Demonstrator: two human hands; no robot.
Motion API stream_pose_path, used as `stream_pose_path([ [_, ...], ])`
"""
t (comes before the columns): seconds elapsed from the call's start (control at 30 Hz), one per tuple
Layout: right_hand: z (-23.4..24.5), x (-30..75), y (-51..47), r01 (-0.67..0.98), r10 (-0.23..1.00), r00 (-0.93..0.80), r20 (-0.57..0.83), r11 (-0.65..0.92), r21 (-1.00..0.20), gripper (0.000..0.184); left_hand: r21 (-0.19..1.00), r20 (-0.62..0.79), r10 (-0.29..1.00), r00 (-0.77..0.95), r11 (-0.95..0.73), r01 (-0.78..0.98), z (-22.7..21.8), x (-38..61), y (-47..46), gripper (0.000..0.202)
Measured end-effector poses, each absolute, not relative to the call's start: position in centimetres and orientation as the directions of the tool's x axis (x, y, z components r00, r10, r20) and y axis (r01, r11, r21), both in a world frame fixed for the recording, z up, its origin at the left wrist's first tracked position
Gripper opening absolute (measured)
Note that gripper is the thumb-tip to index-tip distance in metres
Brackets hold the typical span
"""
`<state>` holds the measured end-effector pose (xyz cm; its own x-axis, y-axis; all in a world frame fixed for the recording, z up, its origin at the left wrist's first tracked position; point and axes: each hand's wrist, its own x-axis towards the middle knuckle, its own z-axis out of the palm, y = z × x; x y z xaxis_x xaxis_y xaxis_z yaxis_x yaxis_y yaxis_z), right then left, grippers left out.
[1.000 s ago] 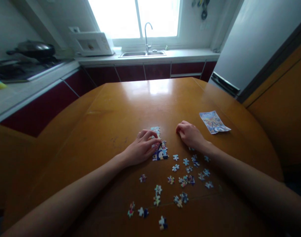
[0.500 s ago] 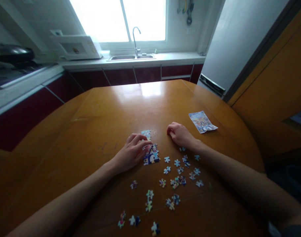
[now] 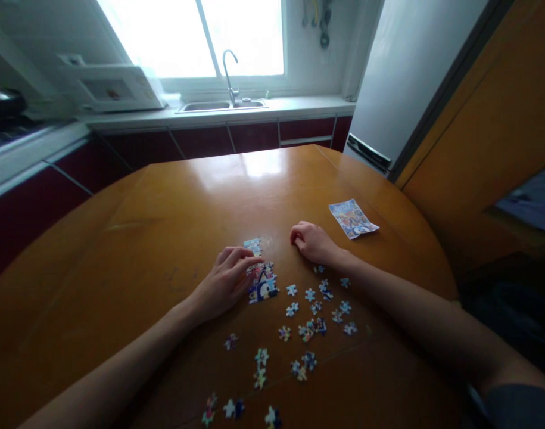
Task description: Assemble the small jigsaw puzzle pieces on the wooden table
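A partly joined jigsaw puzzle (image 3: 264, 289) lies on the table in front of me, with a blue and white figure along its near edge. My left hand (image 3: 227, 277) rests at its left side, fingers stretched over the middle and hiding some of it. To the right, my right hand (image 3: 314, 243) lies on the tabletop with fingers curled in; whether a piece is inside is hidden. Loose puzzle pieces (image 3: 310, 295) are scattered below and right of the joined part, some near my right forearm. Beyond that hand is a creased picture sheet (image 3: 353, 218).
The wooden table (image 3: 174, 202) reaches toward a counter with a sink (image 3: 205, 107) and faucet (image 3: 230, 77). A white microwave (image 3: 114, 88) stands at the counter's left. On the right is a tall fridge (image 3: 406, 77). More puzzle pieces (image 3: 234, 408) lie near me.
The view has turned slightly right, so everything sits further left. Both hands keep about the same place beside the puzzle, and the pieces have not visibly moved.
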<state>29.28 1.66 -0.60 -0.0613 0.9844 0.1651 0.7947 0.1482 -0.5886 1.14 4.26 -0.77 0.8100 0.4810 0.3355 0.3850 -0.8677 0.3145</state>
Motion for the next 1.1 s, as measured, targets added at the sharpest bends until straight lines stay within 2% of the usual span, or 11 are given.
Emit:
stream_pose_path([
  [0.17,-0.4,29.2,1.7,0.769,0.989,-0.042,0.143,0.123,-0.628,0.019,0.315,0.333,0.477,0.813,-0.869,0.38,-0.8,1.1,4.4,0.028],
  [0.3,-0.2,29.7,2.2,0.702,0.996,-0.025,0.084,0.077,-0.708,0.02,0.305,0.337,0.471,0.816,-0.874,0.379,-0.8,1.1,4.4,0.027],
  [0.47,0.0,30.8,3.2,0.52,1.0,0.002,-0.031,-0.027,-0.854,0.026,0.303,0.33,0.472,0.818,-0.873,0.382,-0.8,1.1,4.4,0.027],
  [0.6,0.1,31.5,3.6,0.368,0.995,0.034,-0.098,-0.103,-0.924,0.024,0.315,0.339,0.48,0.809,-0.869,0.383,-0.8,1.1,4.3,0.027],
  [0.83,0.4,32.4,3.7,0.181,0.982,0.039,-0.185,-0.189,-0.965,0.023,0.36,0.348,0.505,0.79,-0.85,0.385,-0.5,1.3,4.3,0.028],
  [1.1,0.4,32.5,3.9,0.096,0.975,0.033,-0.22,-0.222,-0.97,0.025,0.4,0.346,0.54,0.768,-0.825,0.4,-0.6,1.0,4.6,0.028],
])
